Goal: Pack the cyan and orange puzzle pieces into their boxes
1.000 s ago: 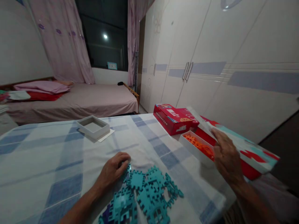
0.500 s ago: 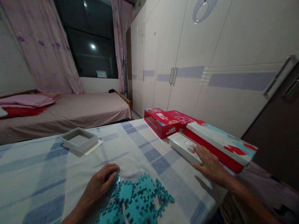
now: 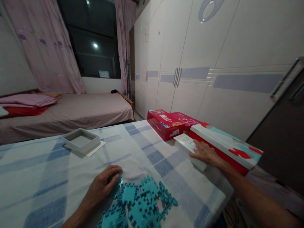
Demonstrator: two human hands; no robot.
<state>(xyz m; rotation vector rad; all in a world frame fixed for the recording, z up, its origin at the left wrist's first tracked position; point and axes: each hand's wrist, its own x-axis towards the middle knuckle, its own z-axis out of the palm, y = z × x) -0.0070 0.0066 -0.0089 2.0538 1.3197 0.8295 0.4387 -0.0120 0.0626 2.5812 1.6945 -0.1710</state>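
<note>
My left hand rests on the checked tablecloth with its fingers curled against the edge of a heap of teal interlocking puzzle pieces; what the fingers hold, if anything, is hidden. My right hand lies flat with fingers stretched on top of a small closed white box at the right side of the table. That white box sits beside a long red box with a white and teal lid.
Two red boxes lie at the far right corner. An empty white tray on a paper sheet stands at the back left. Beyond the table are a bed, pink curtains and white wardrobe doors. The table's right edge is near my right forearm.
The open box of orange pieces now has its white lid on. My right hand moved from the long box's lid to the top of the white box. The left hand stayed put.
</note>
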